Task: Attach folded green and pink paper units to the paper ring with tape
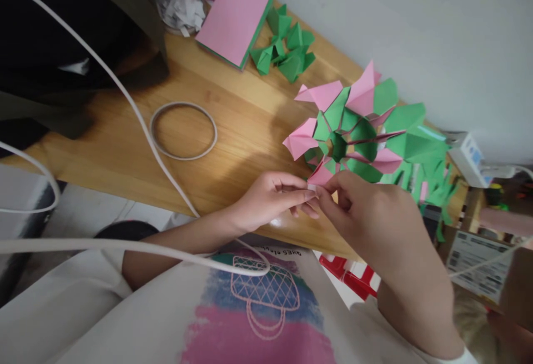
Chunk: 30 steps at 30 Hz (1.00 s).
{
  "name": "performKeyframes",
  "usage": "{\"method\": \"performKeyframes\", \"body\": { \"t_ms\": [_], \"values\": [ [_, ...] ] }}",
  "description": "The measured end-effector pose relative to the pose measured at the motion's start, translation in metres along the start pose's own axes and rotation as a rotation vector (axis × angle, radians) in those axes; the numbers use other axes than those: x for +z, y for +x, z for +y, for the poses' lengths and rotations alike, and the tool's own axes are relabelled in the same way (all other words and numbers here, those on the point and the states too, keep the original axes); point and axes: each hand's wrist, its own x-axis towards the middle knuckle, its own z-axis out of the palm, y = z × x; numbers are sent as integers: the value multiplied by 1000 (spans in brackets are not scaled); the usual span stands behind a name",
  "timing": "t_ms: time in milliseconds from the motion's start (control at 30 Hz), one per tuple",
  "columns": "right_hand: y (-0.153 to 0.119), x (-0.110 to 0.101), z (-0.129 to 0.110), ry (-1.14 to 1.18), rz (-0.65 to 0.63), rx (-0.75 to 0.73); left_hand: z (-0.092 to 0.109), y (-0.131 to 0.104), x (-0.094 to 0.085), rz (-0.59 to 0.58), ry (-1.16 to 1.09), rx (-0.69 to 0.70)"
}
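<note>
The left hand (268,200) has its grip narrowed to a thumb-and-finger pinch at a small pale piece (311,187); the right hand (368,208) pinches the same piece from the other side. Just beyond, a pink-and-green paper ring (361,133) sits on the wooden surface (245,125), one pink flap (322,173) near the fingertips.

2 texts, neither clearly legible: blurred black lettering (285,253) on the white printed fabric shirt (166,319), beside the light-brown wooden tabletop's (241,91) near edge; fine print on the white paper label (481,265) of the brown cardboard box (516,289), right of the tabletop.
</note>
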Motion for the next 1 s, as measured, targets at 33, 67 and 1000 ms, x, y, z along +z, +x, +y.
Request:
{"method": "performKeyframes", "body": {
  "t_ms": [33,67,1000],
  "values": [
    [0,0,-1,-19,8,11,-1,0,0,-4,-4,0],
    [0,0,-2,-38,14,24,-2,0,0,-9,-10,-1],
    [-47,42,-32,1062,193,602,-7,-2,-3,13,-44,-42]
  ]
}}
